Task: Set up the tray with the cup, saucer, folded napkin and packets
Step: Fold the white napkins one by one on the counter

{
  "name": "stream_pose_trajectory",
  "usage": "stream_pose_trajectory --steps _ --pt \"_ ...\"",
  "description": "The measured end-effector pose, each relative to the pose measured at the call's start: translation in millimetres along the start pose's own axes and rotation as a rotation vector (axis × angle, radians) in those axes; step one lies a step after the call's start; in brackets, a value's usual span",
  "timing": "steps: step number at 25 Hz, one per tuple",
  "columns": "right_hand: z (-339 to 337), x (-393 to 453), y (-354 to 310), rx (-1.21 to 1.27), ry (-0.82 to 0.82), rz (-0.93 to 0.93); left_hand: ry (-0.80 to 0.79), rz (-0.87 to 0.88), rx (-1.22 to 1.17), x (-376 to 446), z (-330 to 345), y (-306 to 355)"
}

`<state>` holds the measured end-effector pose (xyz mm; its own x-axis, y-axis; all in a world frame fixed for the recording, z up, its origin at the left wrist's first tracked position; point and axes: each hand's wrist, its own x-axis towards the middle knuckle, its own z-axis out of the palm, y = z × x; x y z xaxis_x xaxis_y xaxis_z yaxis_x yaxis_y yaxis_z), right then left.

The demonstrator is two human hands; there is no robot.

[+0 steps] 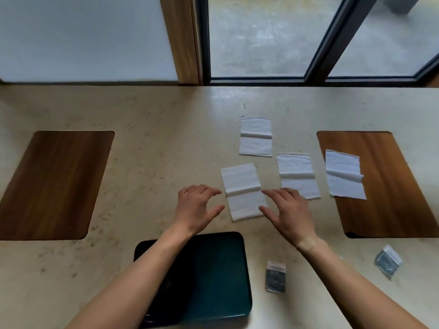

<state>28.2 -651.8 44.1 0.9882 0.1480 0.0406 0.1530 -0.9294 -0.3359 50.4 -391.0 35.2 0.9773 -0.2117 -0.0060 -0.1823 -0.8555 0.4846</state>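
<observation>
A dark green tray [221,276] lies at the table's near edge, partly under my left forearm. Just beyond it a white napkin [242,186] lies flat with a crease across its middle. My left hand [194,207] hovers at the napkin's left edge, fingers spread, holding nothing. My right hand [288,210] is at its right edge, fingers apart, thumb touching the paper's lower right corner. Three more white napkins lie further out: one at the back [256,136], one in the middle [297,172], one on the right mat [344,174]. Two small packets [275,276] [387,261] lie right of the tray. No cup or saucer is visible.
The beige stone table [147,162] has a brown wooden mat inset at the left [54,184] and another at the right [389,198]. A wall and glass doors with dark frames [318,67] rise behind the table's far edge.
</observation>
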Motion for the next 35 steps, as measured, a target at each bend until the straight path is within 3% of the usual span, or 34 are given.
stream_pose_trajectory --steps 12,27,35 --pt "47 56 28 -0.092 -0.2 -0.03 -0.102 -0.069 0.169 44 50 3" --pt "58 73 22 0.002 -0.131 -0.001 -0.037 -0.035 0.107 57 66 0" --pt "39 71 -1 0.492 -0.187 0.219 -0.022 -0.153 -0.197 46 30 -2"
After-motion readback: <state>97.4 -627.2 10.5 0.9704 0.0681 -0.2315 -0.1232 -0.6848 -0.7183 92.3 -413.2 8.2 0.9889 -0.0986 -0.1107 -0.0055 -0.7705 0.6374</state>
